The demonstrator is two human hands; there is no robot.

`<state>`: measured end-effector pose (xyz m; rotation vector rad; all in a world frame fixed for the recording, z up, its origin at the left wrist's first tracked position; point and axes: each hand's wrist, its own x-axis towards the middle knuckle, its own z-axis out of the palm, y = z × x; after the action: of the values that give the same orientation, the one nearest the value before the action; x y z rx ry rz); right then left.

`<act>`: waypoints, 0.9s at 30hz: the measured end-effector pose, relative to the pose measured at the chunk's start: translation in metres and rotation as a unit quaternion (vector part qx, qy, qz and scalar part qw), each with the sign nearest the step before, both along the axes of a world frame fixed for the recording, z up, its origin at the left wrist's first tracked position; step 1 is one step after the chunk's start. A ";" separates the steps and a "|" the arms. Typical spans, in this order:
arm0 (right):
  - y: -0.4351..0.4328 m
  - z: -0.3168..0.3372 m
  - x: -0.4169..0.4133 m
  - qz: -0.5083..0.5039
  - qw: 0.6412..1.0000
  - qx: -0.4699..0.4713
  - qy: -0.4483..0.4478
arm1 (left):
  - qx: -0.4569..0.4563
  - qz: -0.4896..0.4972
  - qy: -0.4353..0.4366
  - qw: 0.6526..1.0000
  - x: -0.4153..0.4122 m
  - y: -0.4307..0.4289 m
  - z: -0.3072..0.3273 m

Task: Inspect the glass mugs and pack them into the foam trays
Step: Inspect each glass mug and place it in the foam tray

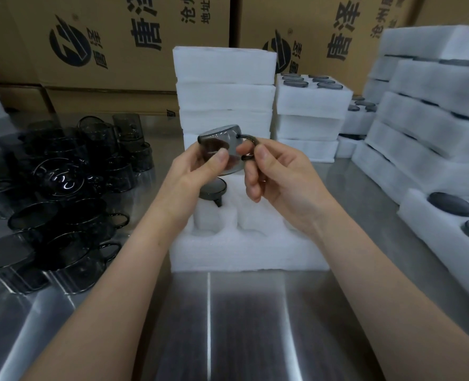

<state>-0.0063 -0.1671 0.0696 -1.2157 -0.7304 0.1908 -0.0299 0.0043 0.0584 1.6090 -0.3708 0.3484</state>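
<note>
The arms hide part of the tray (pixel 244 251), so only some of its pockets show, one holding a mug (pixel 212 188) bottom-up. A smoky mug (pixel 222 145) is held above the tray: left hand (pixel 197 174) closed on its body, right hand (pixel 277 177) pinching the handle. On the steel table (pixel 255 325), loose mugs (pixel 57 193) crowd the left, tray stacks (pixel 225 89) and cartons (pixel 118 42) behind.

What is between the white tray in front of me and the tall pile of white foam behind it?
In the head view, the smoky glass mug held up by the left hand and right hand sits between the foam tray and the foam stack.
</note>
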 end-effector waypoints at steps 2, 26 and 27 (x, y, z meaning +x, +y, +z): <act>-0.001 0.001 0.000 -0.021 0.999 -0.022 -0.028 | -0.007 0.006 0.010 1.000 0.001 0.001 -0.001; 0.005 -0.001 0.002 -0.168 0.984 -0.050 0.043 | -0.028 -0.012 -0.026 0.999 -0.006 -0.004 0.003; 0.006 -0.002 0.002 -0.159 0.985 -0.063 0.035 | -0.013 -0.017 -0.035 0.999 -0.006 -0.005 0.003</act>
<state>-0.0047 -0.1609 0.0678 -1.4203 -0.4594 0.0155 -0.0363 -0.0007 0.0616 1.5655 -0.4447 0.3819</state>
